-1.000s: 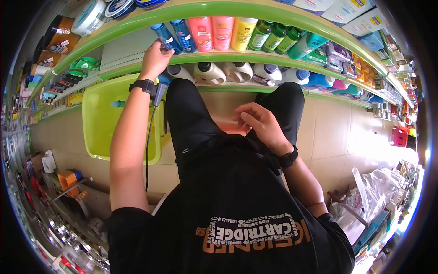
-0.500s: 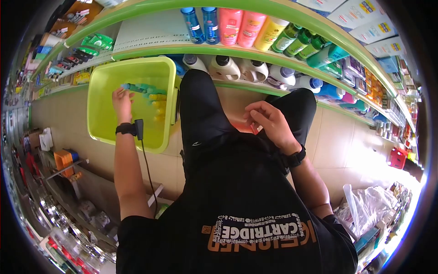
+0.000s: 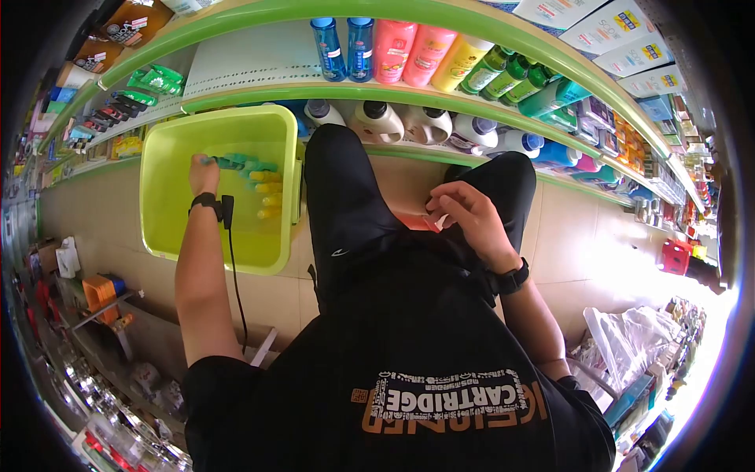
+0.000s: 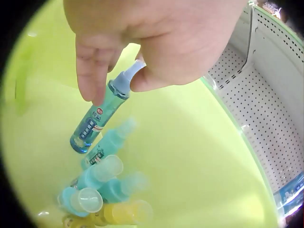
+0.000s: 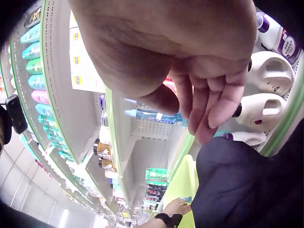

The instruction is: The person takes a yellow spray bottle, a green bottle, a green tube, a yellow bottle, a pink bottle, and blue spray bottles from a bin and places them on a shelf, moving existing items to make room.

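Note:
In the head view, my left hand (image 3: 202, 175) reaches into the yellow-green tub (image 3: 169, 236). The left wrist view shows its thumb and fingers pinching a blue-green spray bottle (image 4: 97, 116) at the pale nozzle end. More teal spray bottles (image 4: 107, 145) with clear caps, and yellow bottles (image 3: 270, 194), stand or lean beside it in the tub. My right hand (image 3: 472, 224) hovers above the lap with fingers loosely curled, holding nothing. Two blue bottles (image 3: 329, 51) stand on the shelf at the left end of a row with pink bottles (image 3: 393, 51).
The green-edged shelf (image 3: 354, 88) runs across in front, with white jugs (image 3: 377, 122) on the level below. Yellow and green bottles (image 3: 484, 71) continue the row rightward. A plastic bag (image 3: 629, 338) lies at right. A cable hangs from the left wrist.
My left hand has left the blue bottles on the shelf and moved down into the tub, where it now pinches a spray bottle. My right hand stays above the lap.

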